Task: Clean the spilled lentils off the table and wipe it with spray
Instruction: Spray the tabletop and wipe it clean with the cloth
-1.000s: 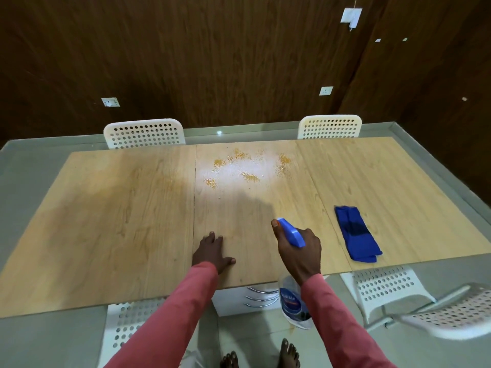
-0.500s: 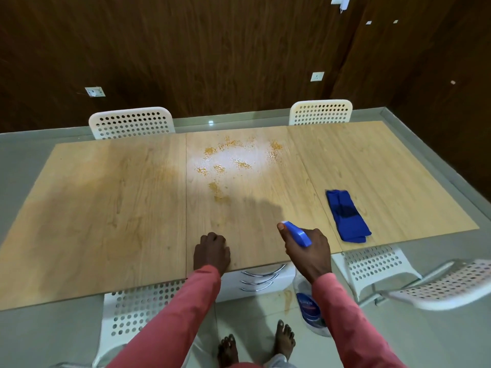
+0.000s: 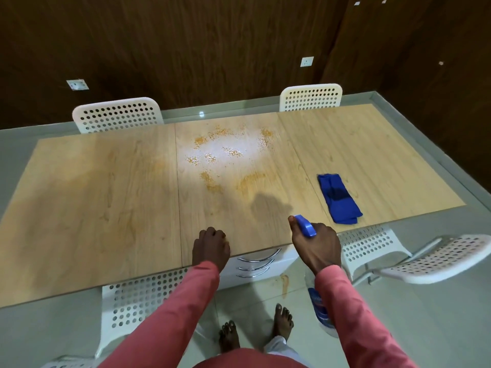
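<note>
Right hand (image 3: 317, 247) is wrapped around the neck of the spray bottle (image 3: 320, 308), index finger forward beside the blue trigger head (image 3: 305, 226). Bottle hangs below the hand, off the near edge of the table (image 3: 93, 208), over the floor; nozzle points toward the tabletop

Left hand (image 3: 211, 247) rests on the table's near edge with fingers curled under, holding nothing that I can see; the fingertips are hidden, so not certain

Lentils (image 3: 228, 152) are scattered in small orange patches across the far half of the middle panel, under a bright glare spot. A few more clumps (image 3: 212, 183) lie closer in, and there looks to be a smeared orange patch beside them, hard to tell from the wood grain

Blue cloth (image 3: 338, 199) is folded on the right panel, near the front edge, well apart from the lentils and just beyond the right hand

2 white perforated chairs (image 3: 117, 114) stand at the far side, more on the near side. Chrome drawer handles (image 3: 256, 264) show under the table between the hands. Both sleeves are pink, bare feet on the tile below
</note>
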